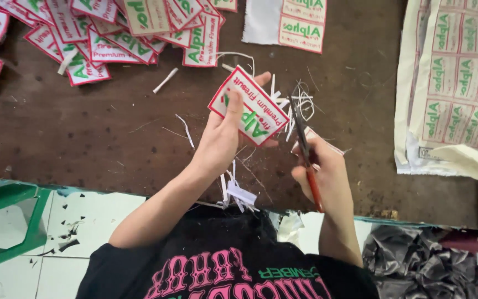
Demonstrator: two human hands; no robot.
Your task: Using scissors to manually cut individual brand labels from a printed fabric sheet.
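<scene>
A: Far left: green stool (6, 221), cut off by the frame edge. Above it, heap of red-edged patches (100, 33) on the table (84, 133), partly cropped at the top.

B: Centre: left hand (222, 138) raised off the table, wrist bent back, thumb pressed flat on a white patch (248, 106) with red border and green lettering, held tilted; fingers mostly hidden behind it.

A: White trimmings (300, 102) scattered just beside.

B: Right hand (322, 171) closed round red-handled scissors (305, 149); blades point up, near the patch's right edge. Touching or not, cannot tell. Handle loops buried in the grip.

A: Far right: uncut sheet of patches (460, 83), cropped by the frame.
</scene>
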